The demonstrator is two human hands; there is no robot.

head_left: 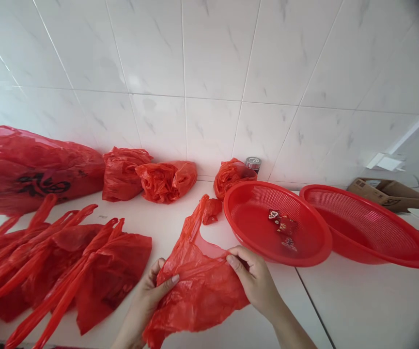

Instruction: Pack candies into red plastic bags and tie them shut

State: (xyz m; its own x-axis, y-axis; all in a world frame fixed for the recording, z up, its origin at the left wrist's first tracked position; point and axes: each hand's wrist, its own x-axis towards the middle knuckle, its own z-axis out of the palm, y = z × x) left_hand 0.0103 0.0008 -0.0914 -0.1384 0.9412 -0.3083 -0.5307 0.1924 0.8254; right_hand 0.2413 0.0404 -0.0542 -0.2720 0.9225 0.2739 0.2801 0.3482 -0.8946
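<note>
Between my two hands is a crumpled red plastic bag (202, 291), its handle loop reaching up toward the wall. My left hand (154, 288) grips the bag's left side, thumb on top and the other fingers partly hidden. At its right upper edge, my right hand (251, 276) pinches the film between thumb and fingers. A round red plastic basket (238, 213) stands just beyond my right hand, with a few small red packets (285, 224) on its bottom. Left of my left hand lie several filled red bags (115, 266) with knotted handles.
A large red bag with black lettering (42, 169) leans at the back left. Bundled red bags (167, 182) line the tiled wall, near a jar with a metallic lid (253, 164). Right are a second red basket (362, 247) and a cardboard box (387, 196). A seam (314, 305) crosses the white table.
</note>
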